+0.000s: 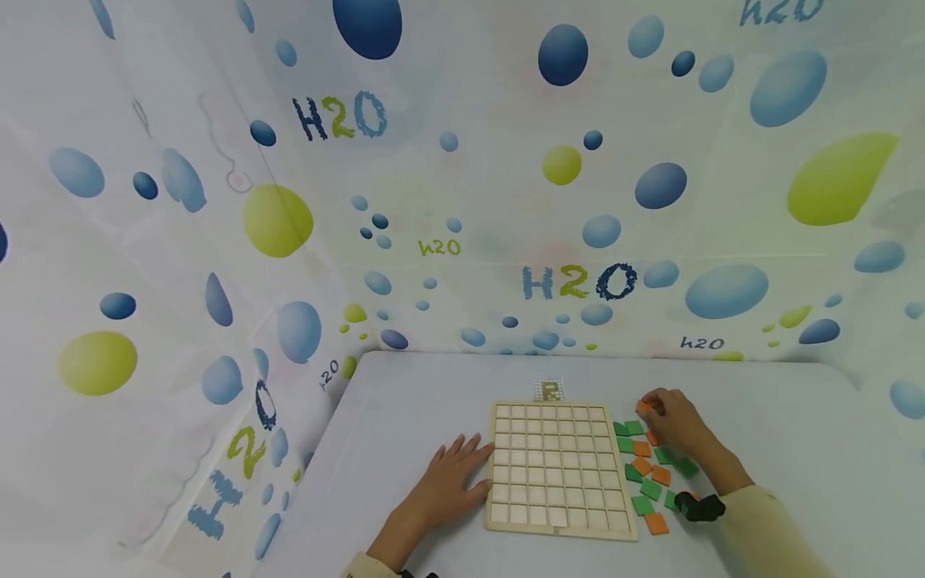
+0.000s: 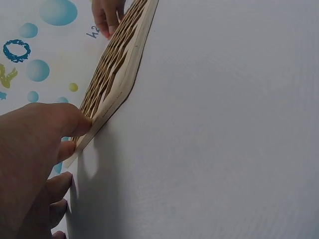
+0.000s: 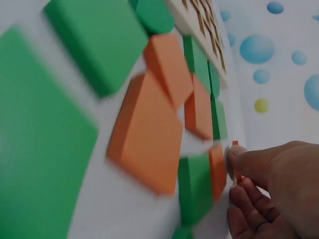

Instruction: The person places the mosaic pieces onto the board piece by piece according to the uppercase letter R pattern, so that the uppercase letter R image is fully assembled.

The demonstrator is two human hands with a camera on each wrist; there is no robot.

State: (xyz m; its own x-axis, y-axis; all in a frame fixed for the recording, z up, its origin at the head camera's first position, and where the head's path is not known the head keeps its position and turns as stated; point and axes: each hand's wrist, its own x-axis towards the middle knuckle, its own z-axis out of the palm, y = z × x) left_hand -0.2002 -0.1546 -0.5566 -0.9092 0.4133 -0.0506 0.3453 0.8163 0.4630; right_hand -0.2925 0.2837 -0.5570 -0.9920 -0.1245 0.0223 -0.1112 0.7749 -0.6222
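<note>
Board (image 1: 556, 459) of pale wood, ruled into a grid of square cells, lies flat on a white table (image 1: 405, 425) between a person's two hands. Beyond its far right corner, the right hand (image 1: 675, 419) pinches an orange tile (image 1: 643, 407) between thumb and fingertips; whether the tile is resting or lifted cannot be told. The left hand (image 1: 451, 480), fingers spread and gripping nothing, touches the board's left edge. Loose green tiles (image 1: 633, 428) and other orange tiles (image 1: 656, 524) lie scattered along the right side, some touching one another.

Good handling here probably calls for a light pinch on the tile's edges, a wrist carried high enough that the dark band (image 1: 699, 506) and pale sleeve (image 1: 766, 530) do not drag through the loose pieces, and gentle, steady left-hand contact so the board does not slide on the smooth tabletop.

A small card (image 1: 549, 390) with a gridded pattern sits just past the board's far edge. Behind the table hangs a white sheet (image 1: 491, 185) printed with blue and lime-green drops and "H2O" lettering; the same print, lightly creased, runs down the left side.
</note>
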